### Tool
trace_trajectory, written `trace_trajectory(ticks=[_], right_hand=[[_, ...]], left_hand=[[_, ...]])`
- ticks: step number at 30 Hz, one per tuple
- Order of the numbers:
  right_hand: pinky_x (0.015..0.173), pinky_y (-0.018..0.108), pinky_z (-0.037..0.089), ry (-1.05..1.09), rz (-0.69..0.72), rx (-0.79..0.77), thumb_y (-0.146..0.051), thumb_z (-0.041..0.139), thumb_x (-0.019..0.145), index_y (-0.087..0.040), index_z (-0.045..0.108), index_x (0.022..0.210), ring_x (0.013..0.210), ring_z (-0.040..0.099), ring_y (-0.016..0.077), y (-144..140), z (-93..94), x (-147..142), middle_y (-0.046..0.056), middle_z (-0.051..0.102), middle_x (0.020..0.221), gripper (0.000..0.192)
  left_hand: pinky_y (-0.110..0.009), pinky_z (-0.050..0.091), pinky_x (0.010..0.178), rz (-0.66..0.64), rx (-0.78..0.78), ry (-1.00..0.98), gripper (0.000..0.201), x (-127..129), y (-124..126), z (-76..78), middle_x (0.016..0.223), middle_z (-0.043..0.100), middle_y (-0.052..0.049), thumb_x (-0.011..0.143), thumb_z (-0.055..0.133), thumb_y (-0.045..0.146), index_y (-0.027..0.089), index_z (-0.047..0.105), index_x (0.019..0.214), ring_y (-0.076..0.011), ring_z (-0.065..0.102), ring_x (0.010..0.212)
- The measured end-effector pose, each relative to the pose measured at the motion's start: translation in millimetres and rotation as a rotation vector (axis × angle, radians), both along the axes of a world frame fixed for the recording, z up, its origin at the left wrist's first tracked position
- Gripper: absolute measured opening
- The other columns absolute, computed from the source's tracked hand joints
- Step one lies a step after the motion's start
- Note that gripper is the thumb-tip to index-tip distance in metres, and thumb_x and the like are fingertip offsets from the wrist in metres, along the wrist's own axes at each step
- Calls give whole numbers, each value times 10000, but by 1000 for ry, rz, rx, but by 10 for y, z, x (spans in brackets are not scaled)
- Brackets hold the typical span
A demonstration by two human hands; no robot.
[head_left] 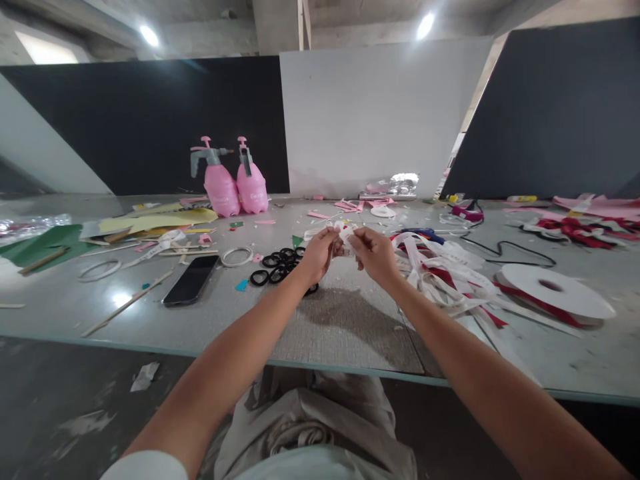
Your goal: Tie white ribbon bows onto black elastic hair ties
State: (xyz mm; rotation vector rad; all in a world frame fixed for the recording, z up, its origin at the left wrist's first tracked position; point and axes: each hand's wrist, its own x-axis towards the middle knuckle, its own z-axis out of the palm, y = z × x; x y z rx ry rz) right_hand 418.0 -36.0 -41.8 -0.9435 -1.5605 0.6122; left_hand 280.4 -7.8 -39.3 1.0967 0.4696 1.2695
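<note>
At frame centre, left hand [319, 254] and right hand [374, 255] both pinch a white ribbon piece [346, 238] above bare table [345, 320]; black rings [278, 265] lie just left.

Grey surface [345, 320], black phone [191, 280] lying flat at left, black rings [280, 265] clustered mid-surface, two pink spray bottles [235, 181] upright at back, white ribbon spool [553, 292] right, paper scraps scattered

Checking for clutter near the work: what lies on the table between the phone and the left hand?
In the head view, a white ring and a cluster of black rings lie between the phone and the left hand.
</note>
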Motion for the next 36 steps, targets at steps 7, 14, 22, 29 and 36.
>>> trace_trajectory(ticks=[7, 14, 22, 29, 36], right_hand=[[785, 359, 509, -271, -264, 408, -371, 559, 887, -211, 671, 877, 876, 604, 192, -13, 32, 13, 110, 576, 1138, 195], [387, 225, 441, -79, -106, 32, -410, 580, 836, -198, 670, 862, 522, 562, 126, 69, 23, 51, 21, 613, 736, 231], [317, 218, 443, 441, -33, -213, -375, 697, 693, -196, 579, 842, 407, 466, 77, 130, -11, -29, -44, 567, 642, 260], [421, 226, 522, 325, 109, -344, -402, 712, 709, -177, 637, 720, 496, 452, 78, 142, -16, -8, -23, 518, 610, 238], [580, 217, 521, 326, 390, -533, -403, 802, 655, -169, 681, 746, 632, 565, 101, 106, 15, 107, 12, 640, 722, 278]], left_hand=[[-218, 318, 530, 252, 396, 528, 118, -21, -41, -8, 558, 465, 52, 818, 532, 245, 177, 498, 727, -75, 420, 525], [-217, 327, 522, 317, 472, 689, 97, -56, 31, -50, 586, 478, 48, 824, 524, 247, 181, 496, 758, -81, 438, 526], [-232, 441, 635, 365, 529, 498, 263, -33, 32, -74, 857, 557, 2, 795, 642, 276, 218, 500, 1009, -92, 533, 658], [-228, 425, 714, 464, 649, 607, 159, -94, -57, -42, 927, 626, -24, 826, 614, 256, 228, 587, 981, -113, 550, 720], [-203, 393, 601, 362, 455, 474, 253, -119, 10, -23, 845, 582, 3, 733, 713, 291, 208, 581, 933, -80, 489, 629]])
